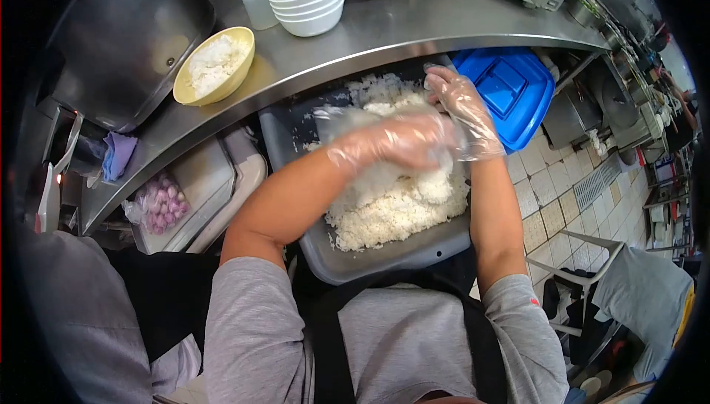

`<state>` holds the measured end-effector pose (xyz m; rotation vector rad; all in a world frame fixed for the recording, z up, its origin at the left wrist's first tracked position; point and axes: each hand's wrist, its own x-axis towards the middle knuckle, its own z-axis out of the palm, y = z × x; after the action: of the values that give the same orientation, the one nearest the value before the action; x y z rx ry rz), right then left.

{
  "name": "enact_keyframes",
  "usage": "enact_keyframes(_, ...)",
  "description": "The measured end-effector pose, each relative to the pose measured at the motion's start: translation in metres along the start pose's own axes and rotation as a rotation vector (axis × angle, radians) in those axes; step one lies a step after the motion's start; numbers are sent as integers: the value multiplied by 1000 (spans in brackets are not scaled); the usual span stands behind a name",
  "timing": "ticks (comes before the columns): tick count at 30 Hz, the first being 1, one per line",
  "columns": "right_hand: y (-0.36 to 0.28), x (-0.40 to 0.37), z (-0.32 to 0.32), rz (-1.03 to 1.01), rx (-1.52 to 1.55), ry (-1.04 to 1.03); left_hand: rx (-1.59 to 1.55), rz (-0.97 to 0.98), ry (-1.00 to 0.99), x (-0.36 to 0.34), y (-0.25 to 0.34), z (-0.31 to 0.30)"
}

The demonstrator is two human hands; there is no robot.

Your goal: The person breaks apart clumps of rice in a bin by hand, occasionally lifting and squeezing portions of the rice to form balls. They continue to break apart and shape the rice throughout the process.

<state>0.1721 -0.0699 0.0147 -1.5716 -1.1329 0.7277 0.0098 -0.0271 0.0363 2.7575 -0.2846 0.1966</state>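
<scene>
The left hand (414, 141) is reaching across the grey tub (414, 256) and blurring over the rice (384, 219), so I cannot tell whether its fingers are closing on anything. The right hand (466, 104) is bending its fingers near the tub's far right corner — whether they are pinching something or only curling, I cannot tell either. Both are wearing clear plastic gloves (484, 137), loose and wrinkling at the wrists.

The rice is sitting in the tub, lying thickest toward the near side. To my eye it is looking soft and sticky, each handful light but the whole load probably heavy; hard squeezing would likely be mashing the grains. I would be cupping it from underneath with spread fingers, and taking the tub itself by its rim.

The left hand and forearm (285, 200) are covering part of the heap, and a filmy patch of plastic (329, 117) beside them is looking too smeary to name — glove or bag. Farther out, a yellow bowl (234, 83) is holding white food, likely rice, on the counter (414, 19). A blue lid (506, 93) is lying beyond the tub's right side. At the left, another person's sleeve (74, 293) is running out of view.
</scene>
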Motion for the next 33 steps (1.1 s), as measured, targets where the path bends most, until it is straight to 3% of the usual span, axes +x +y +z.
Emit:
enact_keyframes(1, -9, -6, -1, 18, 57, -3, -54, 20, -26, 2, 20, -3)
enact_keyframes(2, -14, -10, 0, 39, 113, -8, 54, -40, -239, 10, 40, -14)
enact_keyframes(4, -12, -8, 1, 38, 144, -22, 230, 127, -140, 9, 38, 29)
enact_keyframes(7, -5, -7, 4, 7, 105, -25, 453, 112, 7, 2, 20, 83)
enact_keyframes(10, -6, -8, 7, -22, 76, 9, 419, -139, -303, 11, 20, 59)
enact_keyframes(11, -17, -14, 10, -2, 117, 20, 331, -167, -199, 1, 28, 38)
enact_keyframes(15, -9, -14, 10, 82, 191, 34, -13, -401, -197, 0, 1, 25)
enact_keyframes(18, 11, -7, 12, 62, 63, 51, -663, -549, -138, -13, -16, 13)
enact_keyframes(20, 27, 1, 12, 139, -33, 47, -1200, -491, -7, -21, -22, 5)
enact_keyframes(22, 19, 2, 11, 173, -334, 98, -1175, -556, 8, -23, -47, 6)
enact_keyframes(26, 30, 5, 12, 210, -194, 32, -1403, -995, 256, -20, -86, 17)
enact_keyframes(27, 9, -2, 15, 329, -121, 39, -1470, -1039, 312, -20, -89, 16)
enact_keyframes(30, -22, -20, 13, 368, 7, -31, -1652, -1081, 450, -19, -80, 7)
enact_keyframes(33, 11, -10, 15, 359, 522, -114, -1727, -1049, 530, -17, -72, 0)
